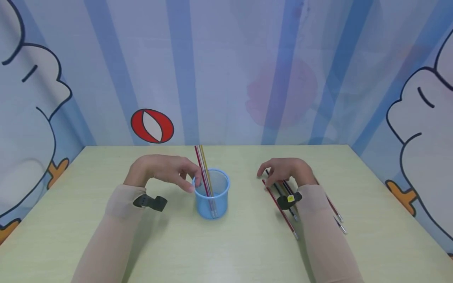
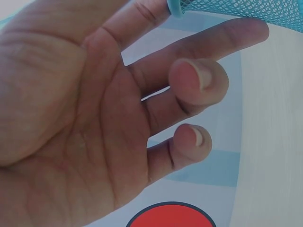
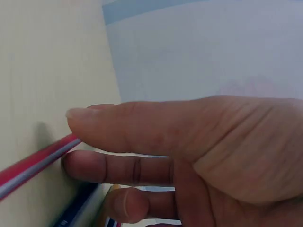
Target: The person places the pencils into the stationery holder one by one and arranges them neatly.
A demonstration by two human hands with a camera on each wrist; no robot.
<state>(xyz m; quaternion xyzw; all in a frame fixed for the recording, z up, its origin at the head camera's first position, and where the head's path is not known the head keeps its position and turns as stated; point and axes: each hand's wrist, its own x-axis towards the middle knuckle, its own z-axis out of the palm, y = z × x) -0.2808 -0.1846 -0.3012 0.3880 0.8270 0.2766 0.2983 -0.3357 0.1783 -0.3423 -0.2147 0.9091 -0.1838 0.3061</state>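
Note:
A blue mesh pencil cup [image 1: 211, 204] stands on the table with a few pencils [image 1: 203, 165], red and yellow among them, leaning upright inside. My left hand [image 1: 170, 169] is at its left rim; the index finger reaches over the rim [image 2: 176, 8], with the thumb outside. In the left wrist view the middle finger lies beside the mesh and the last two fingers curl. To the right, my right hand [image 1: 283, 171] pinches the far end of a red-and-silver striped pencil [image 3: 40, 165] between thumb and finger. That pencil slants toward the near side of the table.
Beneath and beside the right hand lie several more pencils, including a dark blue one [image 3: 78, 205], a red one [image 1: 334, 207] and one with a silver end [image 1: 339, 225]. The pale table [image 1: 240, 251] ends at a printed blue-striped backdrop [image 1: 226, 78].

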